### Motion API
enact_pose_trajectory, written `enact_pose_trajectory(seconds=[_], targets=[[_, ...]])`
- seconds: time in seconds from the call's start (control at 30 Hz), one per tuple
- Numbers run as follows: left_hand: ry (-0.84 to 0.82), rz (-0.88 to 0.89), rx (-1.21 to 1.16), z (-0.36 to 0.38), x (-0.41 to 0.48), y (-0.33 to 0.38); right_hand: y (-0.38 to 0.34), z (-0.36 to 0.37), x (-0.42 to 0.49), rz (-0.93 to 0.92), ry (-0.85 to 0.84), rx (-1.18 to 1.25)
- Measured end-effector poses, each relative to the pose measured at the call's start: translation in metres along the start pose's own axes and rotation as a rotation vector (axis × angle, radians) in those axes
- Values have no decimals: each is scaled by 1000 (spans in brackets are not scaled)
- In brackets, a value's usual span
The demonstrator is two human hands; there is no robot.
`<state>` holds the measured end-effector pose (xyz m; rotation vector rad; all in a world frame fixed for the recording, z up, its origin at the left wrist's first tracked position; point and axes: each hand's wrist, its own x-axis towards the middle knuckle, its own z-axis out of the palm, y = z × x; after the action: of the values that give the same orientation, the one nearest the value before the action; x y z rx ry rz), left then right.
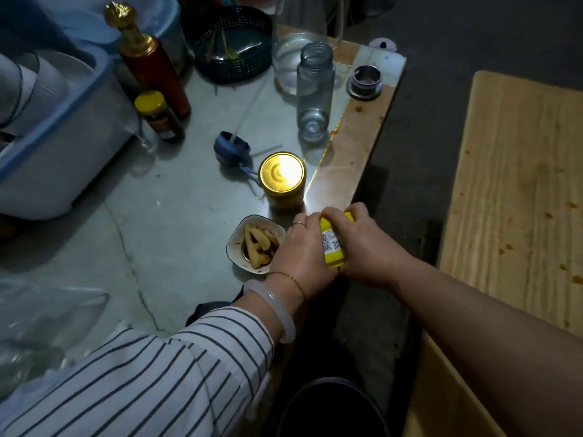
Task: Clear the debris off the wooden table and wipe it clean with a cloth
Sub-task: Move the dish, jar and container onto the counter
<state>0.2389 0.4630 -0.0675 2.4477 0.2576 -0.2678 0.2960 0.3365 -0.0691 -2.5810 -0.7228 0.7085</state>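
Crowding the grey-topped table (176,247) from nine o'clock to three o'clock are a blue tub (63,146), a red bottle (151,58), a small dark jar (159,116), a dark basket (233,42), a clear plastic bottle (315,89) and a gold-lidded jar (281,179), so any sweep of an arm could, I judge, tip something tall. The nearest risk sits at six o'clock: a small dish of food (256,242) touches the left hand (299,260), and a nudge might push it off the table edge toward the dark bin (331,408) below. The left hand and the right hand (369,250) are both curled closed around a yellow packet (332,244), gripping it from either side near the table's edge. No cloth is visible, and the light wooden table (517,197) stands at three o'clock, spotted with stains.
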Motion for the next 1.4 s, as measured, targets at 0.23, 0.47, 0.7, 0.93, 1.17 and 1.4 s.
enact_pose_trajectory(seconds=[0.23,0.47,0.7,0.93,1.17,1.4], targets=[[-38,1,60,-3,22,-31,-9,15,36,59,-42,20],[-54,-20,189,-2,34,-50,-15,25,51,95,-75,35],[-47,-29,250,-12,38,-62,-23,28,61,119,-93,90],[-99,-50,276,-26,38,-71,-22,19,67,126,-173,420],[-128,-86,268,-28,41,-68,-22,21,66,145,-91,464],[-120,-111,280,-34,44,-71,-26,28,68,153,-25,465]])
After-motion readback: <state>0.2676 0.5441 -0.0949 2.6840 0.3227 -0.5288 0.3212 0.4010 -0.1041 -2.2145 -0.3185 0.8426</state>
